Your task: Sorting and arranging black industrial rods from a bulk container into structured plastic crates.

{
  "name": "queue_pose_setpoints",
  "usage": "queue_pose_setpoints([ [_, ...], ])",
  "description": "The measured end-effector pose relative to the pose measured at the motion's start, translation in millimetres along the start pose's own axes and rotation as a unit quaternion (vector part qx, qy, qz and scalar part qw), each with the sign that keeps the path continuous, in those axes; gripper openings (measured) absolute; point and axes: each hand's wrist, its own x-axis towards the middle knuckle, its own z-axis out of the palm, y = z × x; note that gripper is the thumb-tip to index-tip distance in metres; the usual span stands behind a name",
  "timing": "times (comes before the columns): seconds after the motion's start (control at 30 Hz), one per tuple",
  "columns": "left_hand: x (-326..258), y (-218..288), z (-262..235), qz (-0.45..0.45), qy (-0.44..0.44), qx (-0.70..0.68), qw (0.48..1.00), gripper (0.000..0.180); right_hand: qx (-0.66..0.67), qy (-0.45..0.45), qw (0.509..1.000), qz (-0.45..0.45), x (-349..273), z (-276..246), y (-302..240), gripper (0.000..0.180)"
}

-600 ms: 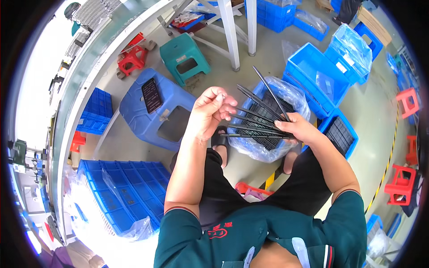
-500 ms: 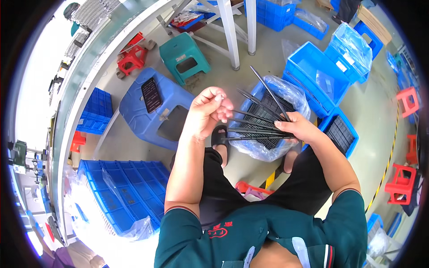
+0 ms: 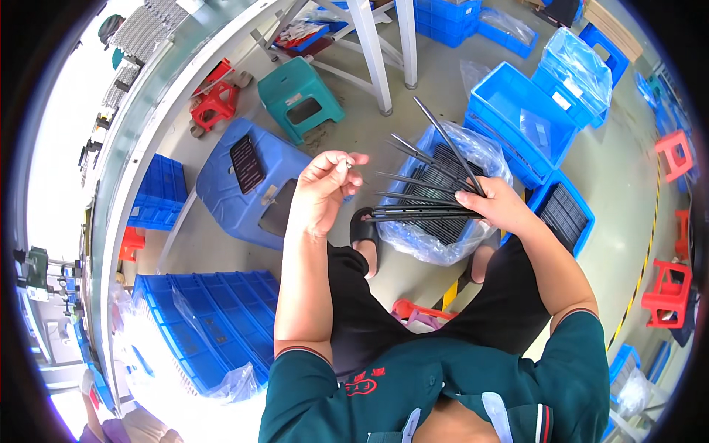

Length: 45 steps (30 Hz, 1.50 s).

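My right hand (image 3: pixel 496 206) grips a fan of several thin dark rods (image 3: pixel 421 193) that point left and up over a blue bin lined with clear plastic (image 3: pixel 484 151), which holds more dark rods. My left hand (image 3: pixel 323 190) is raised to the left of the rod tips, its fingertips pinched on a small pale piece (image 3: pixel 347 164). The rod tips stop just short of that hand. My legs in black shorts are below, one foot in a black sandal (image 3: pixel 363 230) beside the bin.
A blue plastic stool (image 3: pixel 251 188) with a black tray on it stands to the left, a green stool (image 3: pixel 299 97) and a red stool (image 3: pixel 212 100) beyond it. Blue crates (image 3: pixel 214 325) sit at lower left, more blue bins (image 3: pixel 532 111) at upper right. White table legs (image 3: pixel 373 52) rise ahead.
My left hand has drawn back a little from the rod tips and its fingers have pinched together. The rods in my right hand stay fanned in the same place.
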Motion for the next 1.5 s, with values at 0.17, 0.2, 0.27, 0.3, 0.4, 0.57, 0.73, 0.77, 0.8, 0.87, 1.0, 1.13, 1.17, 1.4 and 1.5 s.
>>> queue_pose_setpoints([
  [0.17,0,-4,9,-0.016,-0.046,-0.045,0.998,0.008,-0.153,0.064,0.983,-0.079,1,1,3,0.030],
  [0.2,1,-6,9,-0.018,-0.062,-0.053,0.997,0.008,-0.152,0.064,0.983,-0.078,2,1,3,0.030],
  [0.27,3,-8,9,-0.018,-0.059,-0.051,0.997,0.008,-0.231,0.094,0.961,-0.123,2,0,4,0.032],
  [0.3,4,-9,9,-0.016,-0.055,-0.048,0.997,0.008,-0.230,0.094,0.961,-0.123,2,0,4,0.032],
  [0.4,4,-10,11,-0.012,-0.004,-0.026,1.000,0.007,-0.240,0.109,0.954,-0.140,1,-1,0,0.030],
  [0.57,11,-7,-4,0.060,0.114,-0.025,0.991,0.006,-0.188,0.135,0.966,-0.118,-2,-2,-3,0.028],
  [0.73,8,-9,-1,0.056,0.106,-0.008,0.993,0.005,-0.159,0.127,0.975,-0.086,-2,-1,-2,0.027],
  [0.77,6,-6,4,0.033,0.082,-0.017,0.996,0.005,-0.148,0.123,0.977,-0.095,-1,-1,0,0.027],
  [0.8,4,-5,7,0.033,0.081,-0.016,0.996,0.005,-0.137,0.119,0.978,-0.105,-1,-1,0,0.027],
  [0.87,2,-5,10,0.018,0.012,0.017,1.000,0.007,-0.149,0.120,0.977,-0.096,-2,0,-3,0.027],
  [1.0,2,-9,14,0.026,-0.032,0.068,0.997,0.012,-0.193,0.119,0.969,-0.099,1,-1,1,0.030],
  [1.13,3,-13,16,0.044,0.011,0.133,0.990,0.012,-0.186,0.116,0.970,-0.109,0,0,-3,0.029],
  [1.17,3,-14,17,0.043,0.011,0.133,0.990,0.012,-0.182,0.114,0.970,-0.114,0,-1,-3,0.029],
  [1.4,6,-14,17,0.065,0.040,0.137,0.988,0.010,-0.146,0.086,0.980,-0.100,1,-3,-3,0.026],
  [1.5,9,-13,13,0.069,0.049,0.114,0.990,0.009,-0.026,0.039,0.999,-0.022,-5,-2,-13,0.023],
])
